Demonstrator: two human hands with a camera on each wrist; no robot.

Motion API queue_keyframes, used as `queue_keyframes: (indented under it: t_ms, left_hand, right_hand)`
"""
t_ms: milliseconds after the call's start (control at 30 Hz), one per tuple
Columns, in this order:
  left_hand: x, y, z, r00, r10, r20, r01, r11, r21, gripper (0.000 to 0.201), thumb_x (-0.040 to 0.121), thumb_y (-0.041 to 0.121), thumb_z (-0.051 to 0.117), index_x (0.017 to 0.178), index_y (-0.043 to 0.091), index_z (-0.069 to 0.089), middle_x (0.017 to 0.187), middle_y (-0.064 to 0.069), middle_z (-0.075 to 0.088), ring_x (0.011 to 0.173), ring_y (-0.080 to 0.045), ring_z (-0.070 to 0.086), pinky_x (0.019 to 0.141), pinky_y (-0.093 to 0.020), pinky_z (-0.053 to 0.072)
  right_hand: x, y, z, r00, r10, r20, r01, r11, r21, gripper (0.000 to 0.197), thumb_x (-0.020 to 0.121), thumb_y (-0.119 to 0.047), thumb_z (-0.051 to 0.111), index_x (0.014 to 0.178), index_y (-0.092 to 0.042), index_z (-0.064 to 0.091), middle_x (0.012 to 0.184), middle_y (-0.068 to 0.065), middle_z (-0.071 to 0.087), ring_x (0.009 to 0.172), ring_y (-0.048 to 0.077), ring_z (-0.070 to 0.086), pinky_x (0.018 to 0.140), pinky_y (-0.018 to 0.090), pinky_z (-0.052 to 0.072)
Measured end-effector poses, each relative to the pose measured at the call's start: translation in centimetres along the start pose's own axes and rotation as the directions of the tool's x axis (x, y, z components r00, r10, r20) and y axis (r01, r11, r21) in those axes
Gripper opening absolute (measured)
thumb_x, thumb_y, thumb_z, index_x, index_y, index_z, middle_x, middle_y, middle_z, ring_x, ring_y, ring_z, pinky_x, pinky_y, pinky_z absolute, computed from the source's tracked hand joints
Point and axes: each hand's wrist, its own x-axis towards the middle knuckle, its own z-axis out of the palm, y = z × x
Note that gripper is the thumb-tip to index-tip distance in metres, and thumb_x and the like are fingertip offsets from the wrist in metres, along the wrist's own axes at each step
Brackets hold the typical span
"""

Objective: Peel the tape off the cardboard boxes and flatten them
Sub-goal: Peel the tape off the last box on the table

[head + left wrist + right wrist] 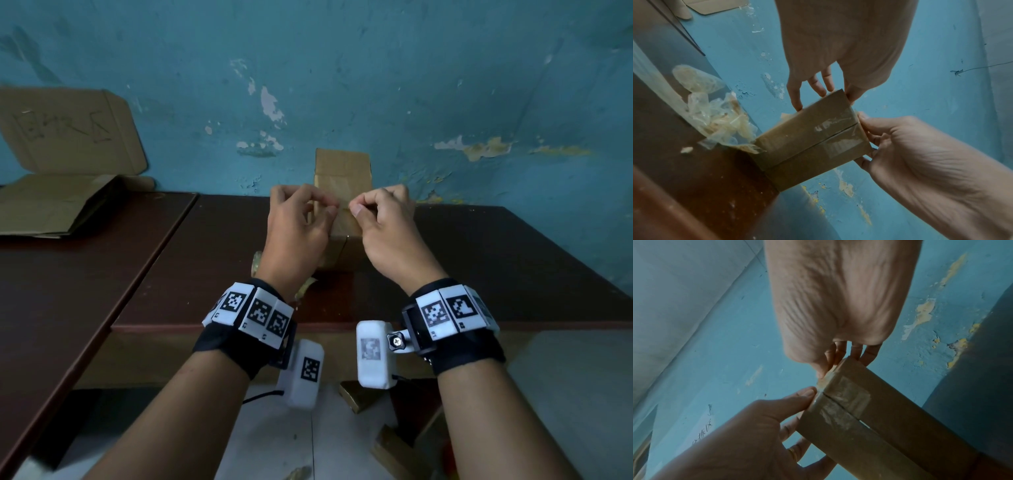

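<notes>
Both hands pinch taped edge of cardboard box (pixel 342 171)

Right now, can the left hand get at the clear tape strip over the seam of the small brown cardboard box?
Probably yes: the left hand already touches the small brown cardboard box at its top edge, beside the clear tape strip, nothing between.

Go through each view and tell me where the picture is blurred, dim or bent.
Head view: wide-angle bend curves the table edge; dim light, box fairly sharp, left wrist camera pod blurred. Left wrist view: peeled tape pile soft, left hand close and featureless. Right wrist view: dim, right hand looms large; tape on the box readable.
</notes>
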Motion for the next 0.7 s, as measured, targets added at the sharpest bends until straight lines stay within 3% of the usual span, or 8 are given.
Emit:
queue_keyframes:
  t_ms: [100, 233, 333, 400, 467, 500, 567, 700]
  left_hand:
    - [0.1, 0.3, 0.3, 0.999, -0.045, -0.001, 0.045, 0.999, 0.028, 0.009, 0.101, 0.020, 0.072, 0.099, 0.028, 0.068, 0.118, 0.005, 0.042, 0.113, -0.008, 0.048, 0.103, -0.021, 0.042]
    - [0.2, 0.6, 0.5, 0.997, -0.070, 0.014, 0.069, 0.996, 0.056, 0.003, 0.104, 0.021, 0.067, 0.101, 0.023, 0.066, 0.122, 0.001, 0.039, 0.123, -0.017, 0.046, 0.112, -0.033, 0.043]
    - [0.5, 0.5, 0.5, 0.997, -0.068, 0.038, 0.065, 0.995, 0.079, 0.006, 0.106, 0.018, 0.063, 0.101, 0.021, 0.062, 0.125, -0.001, 0.037, 0.127, -0.025, 0.047, 0.113, -0.042, 0.044]
    - [0.7, 0.3, 0.4, 0.997, -0.056, 0.056, 0.052, 0.997, 0.063, 0.006, 0.107, 0.016, 0.060, 0.101, 0.018, 0.060, 0.125, -0.002, 0.037, 0.122, -0.020, 0.048, 0.111, -0.037, 0.046]
    - [0.6, 0.2, 0.2, 0.997, -0.044, 0.057, 0.042, 0.999, 0.034, 0.007, 0.107, 0.013, 0.059, 0.101, 0.016, 0.059, 0.125, -0.004, 0.039, 0.113, -0.010, 0.048, 0.106, -0.017, 0.044]
    - [0.6, 0.1, 0.1, 0.997, -0.048, 0.057, 0.046, 0.999, 0.026, 0.006, 0.107, 0.013, 0.059, 0.102, 0.016, 0.059, 0.126, -0.005, 0.040, 0.110, -0.004, 0.047, 0.101, -0.006, 0.039]
    - [0.4, 0.0, 0.0, 0.997, -0.052, 0.056, 0.051, 0.999, 0.011, 0.002, 0.106, 0.016, 0.062, 0.104, 0.017, 0.062, 0.129, -0.007, 0.044, 0.111, 0.005, 0.045, 0.099, -0.001, 0.035]
    - [0.4, -1.0, -0.3, 0.993, -0.032, 0.117, 0.038, 0.998, -0.051, 0.015, 0.100, 0.021, 0.072, 0.115, 0.021, 0.070, 0.131, -0.004, 0.046, 0.130, -0.015, 0.052, 0.118, -0.034, 0.042]
  right_hand:
    - [0.1, 0.0, -0.1, 1.000, 0.014, 0.010, -0.014, 1.000, 0.016, 0.008, 0.112, -0.024, 0.055, 0.109, -0.021, 0.062, 0.126, -0.004, 0.036, 0.135, 0.014, 0.034, 0.108, 0.018, 0.023]
    - [0.1, 0.2, -0.1, 1.000, 0.026, 0.009, -0.027, 0.998, 0.051, 0.007, 0.112, -0.025, 0.056, 0.108, -0.023, 0.062, 0.127, -0.004, 0.037, 0.138, 0.018, 0.038, 0.117, 0.027, 0.030]
    - [0.1, 0.2, 0.4, 0.999, 0.025, -0.027, -0.023, 0.997, 0.068, 0.007, 0.111, -0.026, 0.059, 0.106, -0.025, 0.064, 0.127, -0.003, 0.039, 0.137, 0.019, 0.038, 0.114, 0.026, 0.030]
    - [0.2, 0.4, 0.7, 0.998, -0.001, -0.060, 0.004, 0.998, 0.056, 0.010, 0.109, -0.025, 0.063, 0.101, -0.030, 0.064, 0.123, -0.004, 0.040, 0.134, 0.022, 0.042, 0.112, 0.028, 0.034]
    - [0.4, 0.7, 0.8, 0.995, -0.051, -0.089, 0.055, 0.997, 0.051, 0.018, 0.106, -0.022, 0.066, 0.096, -0.036, 0.064, 0.120, -0.003, 0.044, 0.129, 0.025, 0.048, 0.111, 0.026, 0.039]
    - [0.5, 0.8, 0.6, 0.994, -0.067, -0.090, 0.072, 0.996, 0.058, 0.018, 0.106, -0.020, 0.066, 0.097, -0.036, 0.067, 0.121, -0.002, 0.046, 0.127, 0.023, 0.051, 0.107, 0.016, 0.038]
    - [0.4, 1.0, 0.3, 0.993, -0.093, -0.071, 0.098, 0.993, 0.063, 0.018, 0.104, -0.015, 0.067, 0.104, -0.032, 0.073, 0.125, 0.001, 0.049, 0.127, 0.017, 0.052, 0.099, 0.002, 0.034]
    - [0.2, 1.5, 0.4, 0.991, -0.129, -0.030, 0.131, 0.989, 0.071, 0.021, 0.100, -0.020, 0.075, 0.119, -0.030, 0.078, 0.136, -0.004, 0.051, 0.138, 0.016, 0.049, 0.117, 0.023, 0.038]
